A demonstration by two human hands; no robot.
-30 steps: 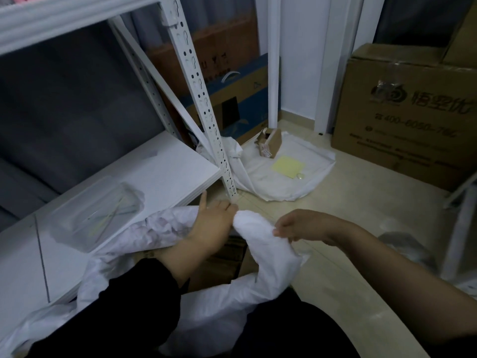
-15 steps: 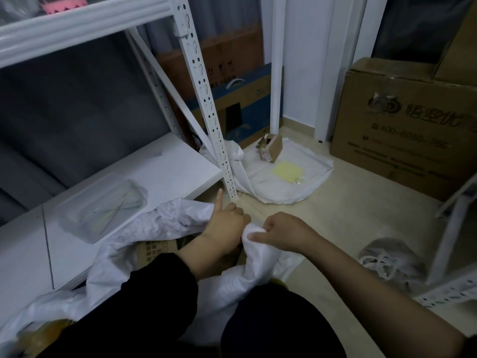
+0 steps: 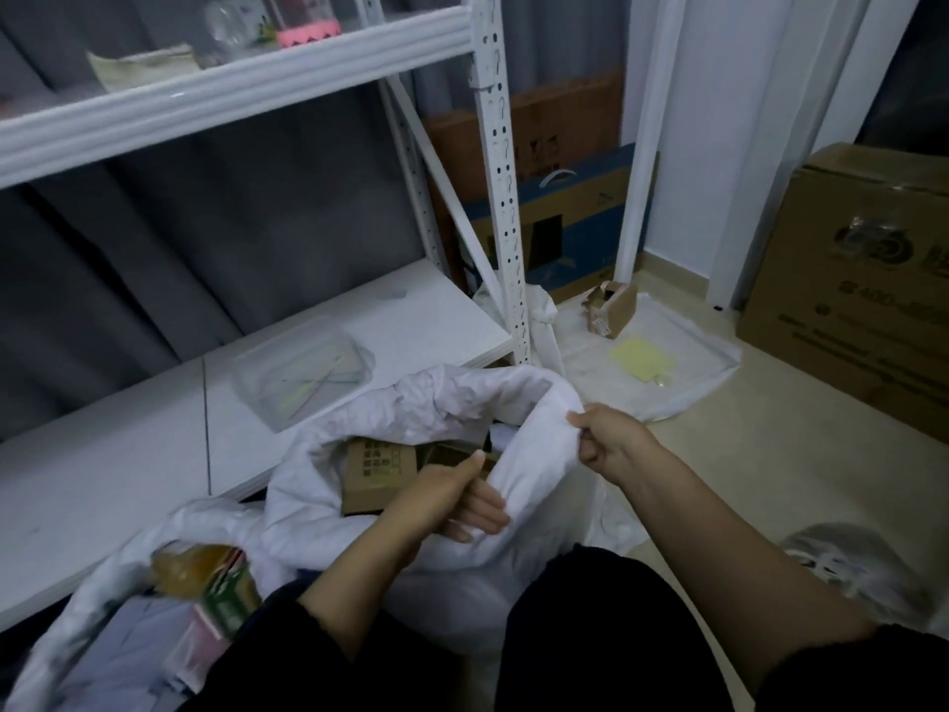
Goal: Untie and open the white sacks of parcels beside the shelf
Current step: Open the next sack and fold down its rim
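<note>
While both hands hold its rim, the sack [image 3: 411,403] stands open on the floor [image 3: 719,480], just beside the lower board of the shelf [image 3: 128,444]. Its white cloth is thin and crumpled, and the mouth is rolled back into a thick, soft collar. The left hand [image 3: 441,498] grips the near side of that collar, thumb up and fingers curled round the fold. The right hand [image 3: 611,444] pinches the far right edge between thumb and bent fingers, pulling it taut. Inside the mouth lies a plain brown box [image 3: 377,477] of card with dark print on top; darker shapes sit beside it, too dim to tell.

At lower left a second sack [image 3: 92,608], equally wrinkled, gapes over a glossy yellow and green packet [image 3: 215,583]. On the smooth white shelf board rests a clear, rectangular plastic tub [image 3: 303,370] with thin sticks in it. The shelf's post [image 3: 500,172] is white metal, punched with a row of holes.

Beyond the post a flat sack [image 3: 688,372] is spread on the floor, bearing a small torn carton [image 3: 613,305] and a pale yellow square sheet [image 3: 642,354]. A big carton [image 3: 862,300] of printed brown card stands at right, and a grey, filmy bag [image 3: 847,562] lies crumpled near the right arm.
</note>
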